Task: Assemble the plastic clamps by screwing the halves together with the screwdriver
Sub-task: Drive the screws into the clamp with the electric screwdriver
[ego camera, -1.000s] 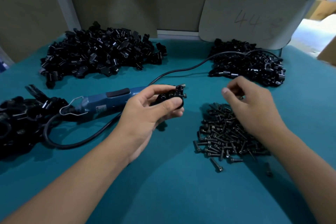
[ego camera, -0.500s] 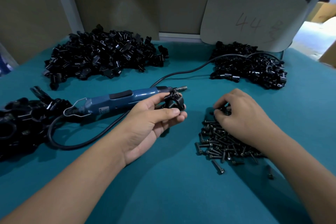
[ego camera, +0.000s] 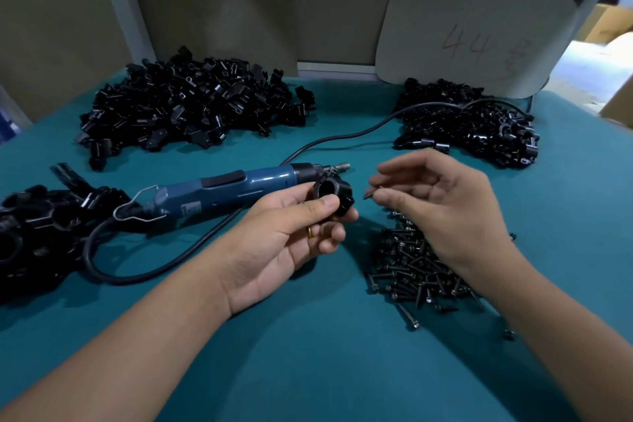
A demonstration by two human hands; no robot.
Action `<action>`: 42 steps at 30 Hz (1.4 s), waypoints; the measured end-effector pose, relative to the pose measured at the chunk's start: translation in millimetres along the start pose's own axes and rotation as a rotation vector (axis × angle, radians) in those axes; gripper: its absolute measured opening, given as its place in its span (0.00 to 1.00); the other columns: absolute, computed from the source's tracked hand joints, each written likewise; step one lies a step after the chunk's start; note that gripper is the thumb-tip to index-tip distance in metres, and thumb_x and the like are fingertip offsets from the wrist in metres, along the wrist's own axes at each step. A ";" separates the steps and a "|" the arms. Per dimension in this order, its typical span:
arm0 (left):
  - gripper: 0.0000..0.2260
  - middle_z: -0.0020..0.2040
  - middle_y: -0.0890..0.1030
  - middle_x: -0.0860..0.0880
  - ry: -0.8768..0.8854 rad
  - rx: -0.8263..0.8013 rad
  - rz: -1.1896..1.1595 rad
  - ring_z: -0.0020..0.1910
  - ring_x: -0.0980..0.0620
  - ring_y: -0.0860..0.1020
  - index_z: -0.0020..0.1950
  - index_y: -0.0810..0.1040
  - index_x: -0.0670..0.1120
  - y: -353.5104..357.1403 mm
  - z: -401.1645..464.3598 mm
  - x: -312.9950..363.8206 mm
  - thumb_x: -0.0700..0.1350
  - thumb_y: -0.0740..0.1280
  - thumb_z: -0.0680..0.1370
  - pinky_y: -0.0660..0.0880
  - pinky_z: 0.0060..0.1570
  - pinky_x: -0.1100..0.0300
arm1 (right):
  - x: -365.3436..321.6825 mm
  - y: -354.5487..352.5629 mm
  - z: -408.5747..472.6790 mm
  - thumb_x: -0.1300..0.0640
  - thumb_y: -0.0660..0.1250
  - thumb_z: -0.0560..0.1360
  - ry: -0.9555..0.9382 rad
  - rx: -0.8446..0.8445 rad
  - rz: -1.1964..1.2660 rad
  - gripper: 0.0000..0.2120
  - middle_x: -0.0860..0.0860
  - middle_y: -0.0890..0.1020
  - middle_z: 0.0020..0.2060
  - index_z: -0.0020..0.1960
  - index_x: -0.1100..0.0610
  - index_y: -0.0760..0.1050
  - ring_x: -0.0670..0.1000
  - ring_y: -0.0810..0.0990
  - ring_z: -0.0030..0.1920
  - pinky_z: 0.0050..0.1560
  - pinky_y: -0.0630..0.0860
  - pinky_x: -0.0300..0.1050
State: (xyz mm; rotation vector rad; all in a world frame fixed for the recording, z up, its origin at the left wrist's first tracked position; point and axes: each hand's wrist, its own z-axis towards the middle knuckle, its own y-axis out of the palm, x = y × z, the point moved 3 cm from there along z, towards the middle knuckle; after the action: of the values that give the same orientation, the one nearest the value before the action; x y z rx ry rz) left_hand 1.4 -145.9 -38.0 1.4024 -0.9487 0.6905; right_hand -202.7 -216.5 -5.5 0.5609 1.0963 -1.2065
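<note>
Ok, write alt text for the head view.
A left hand holds a black clamp while the right hand pinches a screw beside it, above a screw pile. A blue screwdriver lies on the teal table.

Black clamp (ego camera: 331, 196) in the grip, dark screw (ego camera: 369, 195) just right. Behind the grip, blue screwdriver (ego camera: 236, 191); teal mat (ego camera: 308, 353) beneath.

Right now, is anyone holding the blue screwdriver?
No, the blue screwdriver lies on the table; the left hand holds a black clamp and the right hand pinches a screw.
</note>
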 end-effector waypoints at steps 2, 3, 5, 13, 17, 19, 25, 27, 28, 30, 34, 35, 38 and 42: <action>0.18 0.55 0.85 0.40 0.006 -0.004 0.018 0.40 0.52 0.80 0.68 0.81 0.38 1.0 -0.2 -0.4 0.41 0.73 0.79 0.78 0.38 0.63 | -1.3 9.1 -2.2 0.63 0.79 0.70 -0.021 -0.022 0.090 0.15 0.54 0.89 0.48 0.55 0.60 0.83 0.56 0.90 0.47 0.51 0.85 0.43; 0.18 0.55 0.85 0.41 0.010 -0.009 0.022 0.40 0.52 0.80 0.68 0.82 0.40 1.2 -0.6 -0.3 0.41 0.73 0.79 0.78 0.38 0.63 | -1.6 12.1 -3.1 0.63 0.79 0.70 -0.034 -0.027 0.100 0.14 0.55 0.89 0.47 0.54 0.61 0.82 0.56 0.90 0.45 0.50 0.85 0.43; 0.18 0.56 0.85 0.43 0.008 -0.030 0.026 0.40 0.52 0.79 0.69 0.82 0.43 2.0 -1.4 0.0 0.42 0.73 0.79 0.79 0.40 0.62 | -2.2 14.4 -4.6 0.64 0.79 0.70 -0.067 -0.026 0.099 0.14 0.54 0.90 0.47 0.54 0.61 0.82 0.56 0.90 0.45 0.49 0.85 0.43; 0.14 0.51 0.84 0.40 -0.004 -0.045 0.059 0.41 0.50 0.79 0.64 0.85 0.41 2.1 -0.6 -0.7 0.42 0.72 0.79 0.79 0.42 0.59 | -3.9 11.6 -6.8 0.65 0.80 0.72 -0.191 -0.005 -0.034 0.13 0.50 0.89 0.48 0.53 0.54 0.84 0.53 0.89 0.51 0.57 0.85 0.46; 0.14 0.51 0.84 0.40 -0.008 -0.040 0.080 0.41 0.51 0.80 0.64 0.83 0.37 1.7 -1.5 -2.7 0.41 0.72 0.79 0.79 0.42 0.59 | -5.8 11.5 -9.6 0.64 0.80 0.73 -0.242 -0.030 -0.169 0.11 0.46 0.89 0.49 0.54 0.55 0.86 0.51 0.89 0.52 0.58 0.85 0.48; 0.13 0.50 0.83 0.39 -0.002 -0.038 0.073 0.41 0.51 0.80 0.64 0.82 0.36 1.6 -1.9 -2.9 0.40 0.72 0.81 0.79 0.42 0.59 | -7.1 12.8 -11.1 0.65 0.79 0.74 -0.270 -0.047 -0.213 0.11 0.45 0.89 0.50 0.56 0.56 0.87 0.49 0.89 0.53 0.58 0.85 0.47; 0.11 0.48 0.82 0.38 0.003 -0.036 0.035 0.40 0.49 0.80 0.61 0.82 0.37 1.5 -2.1 -0.1 0.41 0.71 0.81 0.79 0.40 0.58 | -4.4 13.2 -11.0 0.69 0.76 0.76 -0.248 -0.076 -0.188 0.12 0.46 0.89 0.51 0.57 0.58 0.86 0.49 0.89 0.55 0.59 0.84 0.48; 0.12 0.48 0.82 0.37 -0.007 -0.038 0.030 0.40 0.48 0.80 0.62 0.81 0.35 1.4 -2.1 -0.8 0.41 0.70 0.81 0.79 0.40 0.57 | -3.0 13.2 -12.0 0.68 0.77 0.75 -0.233 -0.063 -0.172 0.12 0.46 0.89 0.50 0.56 0.57 0.86 0.50 0.89 0.54 0.59 0.85 0.48; 0.13 0.48 0.82 0.37 -0.010 -0.038 0.027 0.40 0.48 0.80 0.62 0.81 0.35 1.2 -2.1 -1.0 0.41 0.70 0.81 0.79 0.41 0.56 | -3.0 12.7 -12.3 0.68 0.78 0.75 -0.232 -0.062 -0.175 0.12 0.46 0.89 0.50 0.56 0.56 0.86 0.50 0.89 0.53 0.58 0.85 0.48; 0.12 0.48 0.82 0.37 -0.006 -0.038 0.030 0.40 0.48 0.80 0.61 0.82 0.35 0.7 -2.1 -1.1 0.40 0.70 0.81 0.79 0.41 0.57 | -3.5 12.2 -11.1 0.66 0.78 0.75 -0.231 -0.068 -0.190 0.12 0.45 0.89 0.49 0.56 0.55 0.86 0.50 0.89 0.52 0.57 0.85 0.46; 0.10 0.48 0.83 0.37 0.010 -0.042 0.059 0.41 0.49 0.81 0.60 0.84 0.37 -1.3 -0.9 -2.2 0.40 0.69 0.82 0.79 0.41 0.57 | -1.1 11.8 -8.6 0.63 0.77 0.77 -0.166 -0.090 -0.225 0.10 0.44 0.89 0.49 0.57 0.53 0.85 0.50 0.89 0.50 0.55 0.84 0.43; 0.10 0.49 0.83 0.37 0.009 -0.045 0.061 0.41 0.49 0.81 0.60 0.84 0.37 -1.2 -0.9 -2.9 0.40 0.69 0.82 0.79 0.41 0.57 | -1.2 12.0 -9.1 0.60 0.77 0.77 -0.154 -0.090 -0.248 0.09 0.43 0.88 0.48 0.57 0.52 0.85 0.49 0.89 0.49 0.54 0.84 0.43; 0.11 0.48 0.83 0.38 0.016 -0.046 0.073 0.42 0.48 0.81 0.60 0.84 0.37 1.4 -1.2 -3.8 0.41 0.70 0.80 0.80 0.42 0.58 | -4.8 12.8 -11.4 0.50 0.73 0.79 -0.147 -0.080 -0.338 0.07 0.41 0.87 0.46 0.56 0.48 0.85 0.47 0.87 0.48 0.51 0.84 0.44; 0.10 0.49 0.83 0.41 0.049 -0.041 0.104 0.43 0.47 0.81 0.60 0.84 0.38 2.5 0.2 -3.7 0.41 0.70 0.81 0.80 0.44 0.56 | -3.4 18.9 -13.9 0.46 0.69 0.82 -0.091 -0.123 -0.404 0.06 0.41 0.85 0.47 0.56 0.45 0.81 0.47 0.86 0.50 0.51 0.84 0.49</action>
State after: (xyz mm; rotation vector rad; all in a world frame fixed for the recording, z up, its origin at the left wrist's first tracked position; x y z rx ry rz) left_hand -2.6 -145.4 -40.0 1.3021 -0.9967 0.7754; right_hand -190.1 -197.3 -11.8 0.1899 1.2317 -1.4843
